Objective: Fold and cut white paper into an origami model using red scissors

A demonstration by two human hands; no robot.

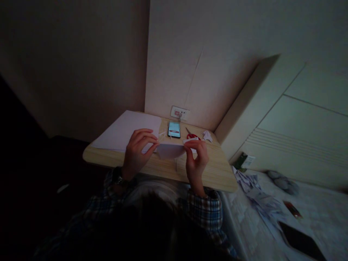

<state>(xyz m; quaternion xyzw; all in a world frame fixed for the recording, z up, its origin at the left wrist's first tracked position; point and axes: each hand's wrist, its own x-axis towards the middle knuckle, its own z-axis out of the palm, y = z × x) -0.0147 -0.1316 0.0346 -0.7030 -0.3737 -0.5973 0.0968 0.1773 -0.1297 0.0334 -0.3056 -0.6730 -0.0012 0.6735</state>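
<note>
The left hand (139, 150) and right hand (196, 157) pinch opposite ends of a small white paper piece (171, 150), fingers clamped on its edge, probably to keep it taut above the pale wooden surface (217, 170); a lit black smartphone (174, 129) lies behind it (perhaps for reference), in a dim room

Dim frame, left side and bottom near black. Brightest spot: lit screen of the black rectangular phone (174, 129). Pale flat wall (174, 54) unevenly lit, murky toward top. Soft shadows, no harsh glare. Fine detail soft; wide-angle stretch toward edges.
</note>
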